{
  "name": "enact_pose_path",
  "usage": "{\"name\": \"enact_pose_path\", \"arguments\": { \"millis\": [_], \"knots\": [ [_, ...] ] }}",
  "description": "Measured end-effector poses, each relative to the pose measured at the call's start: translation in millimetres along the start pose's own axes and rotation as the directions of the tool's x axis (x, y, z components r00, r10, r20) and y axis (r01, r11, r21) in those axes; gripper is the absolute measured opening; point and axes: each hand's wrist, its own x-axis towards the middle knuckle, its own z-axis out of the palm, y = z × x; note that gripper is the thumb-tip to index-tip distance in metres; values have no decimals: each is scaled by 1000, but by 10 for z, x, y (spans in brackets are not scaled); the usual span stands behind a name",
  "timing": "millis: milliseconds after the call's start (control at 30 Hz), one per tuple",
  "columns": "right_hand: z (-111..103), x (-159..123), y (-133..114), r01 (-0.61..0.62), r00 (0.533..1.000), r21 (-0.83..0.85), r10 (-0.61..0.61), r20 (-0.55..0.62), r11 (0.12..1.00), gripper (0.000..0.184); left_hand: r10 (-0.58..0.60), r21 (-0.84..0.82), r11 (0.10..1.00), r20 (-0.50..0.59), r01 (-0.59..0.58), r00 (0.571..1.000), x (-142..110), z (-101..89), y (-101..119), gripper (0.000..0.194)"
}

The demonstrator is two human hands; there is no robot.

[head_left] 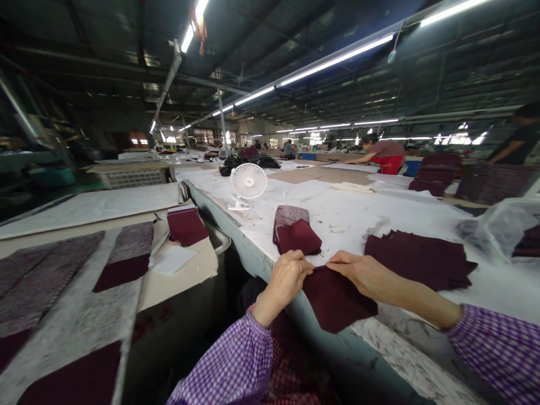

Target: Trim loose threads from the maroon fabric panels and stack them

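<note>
A dark maroon fabric piece (337,301) hangs from my fingers over the front edge of the white table. My left hand (289,278) pinches its upper left corner, and my right hand (358,273) pinches the top edge a little to the right. Just beyond my left hand lies a small pile of cut pieces, a maroon piece (299,236) partly covering a speckled grey-maroon piece (292,214). To the right of my right hand, a loose stack of maroon fabric pieces (417,256) rests on the table.
A white clip fan (248,181) stands on the white table (337,214) ahead. At left, a lower bench (185,281) holds speckled fabric panels (130,244) and a maroon stack (188,226). Clear plastic (502,225) lies at right. Farther off, a person in red (388,157) bends over the table.
</note>
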Motion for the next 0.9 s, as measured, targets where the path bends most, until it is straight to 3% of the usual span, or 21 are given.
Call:
{"name": "enact_pose_path", "arguments": {
  "millis": [167, 267, 400, 467, 567, 700, 900],
  "knots": [
    [-145, 120, -104, 65, 981, -158, -34, 190, 985, 50, 65, 60, 996, 23, -67, 998, 18, -8, -22, 21],
    [-230, 187, -155, 112, 963, -236, -46, 266, 965, 54, 68, -29, 997, 18, -67, 998, 8, -45, -53, 21],
    [-260, 195, -158, 157, 969, -236, -103, 226, 959, 53, -71, -299, 953, -46, 54, 996, -52, -127, -71, 21],
    [-246, 181, -143, 166, 974, -216, -126, 188, 962, 52, -142, -342, 933, -52, 116, 989, -82, -168, -59, 19],
    [-238, 174, -127, 163, 973, -217, -120, 199, 963, 53, -170, -276, 949, -41, 152, 985, -109, -207, -41, 10],
    [-269, 201, -128, 177, 963, -231, -120, 242, 957, 54, -147, -217, 967, -52, 132, 988, -136, -235, -60, 18],
    [-260, 207, -126, 188, 965, -211, -140, 224, 959, 54, -252, -200, 952, -83, 232, 964, -186, -289, -43, 8]
  ]
}}
